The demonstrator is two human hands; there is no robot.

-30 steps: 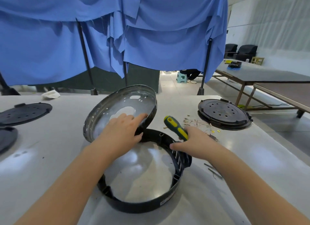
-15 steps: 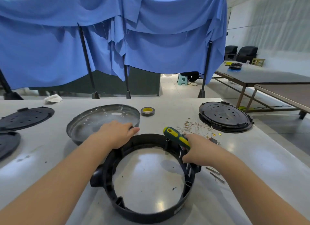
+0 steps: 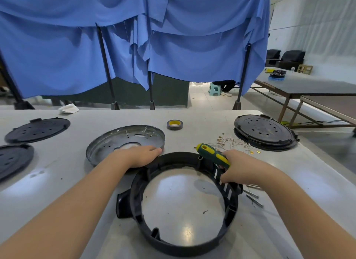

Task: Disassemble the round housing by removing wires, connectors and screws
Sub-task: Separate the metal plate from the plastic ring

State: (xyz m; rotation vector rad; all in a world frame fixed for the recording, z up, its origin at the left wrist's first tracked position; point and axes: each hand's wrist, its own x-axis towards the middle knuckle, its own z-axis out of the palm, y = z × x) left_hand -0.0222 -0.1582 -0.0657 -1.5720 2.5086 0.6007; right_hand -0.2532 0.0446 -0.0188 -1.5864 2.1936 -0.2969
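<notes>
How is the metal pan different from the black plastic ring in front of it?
The metal pan is shiny silver, whereas the black plastic ring is matt and dark. The pan has a closed bottom with small holes; the ring is open, so the table shows through it. The left hand rests on the pan's near edge; the right hand, holding a screwdriver, touches the ring. Both are round and lie flat on the table.

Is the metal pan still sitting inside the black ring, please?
No, the metal pan lies flat on the table behind the black ring, with the left hand resting on its near rim.
</notes>
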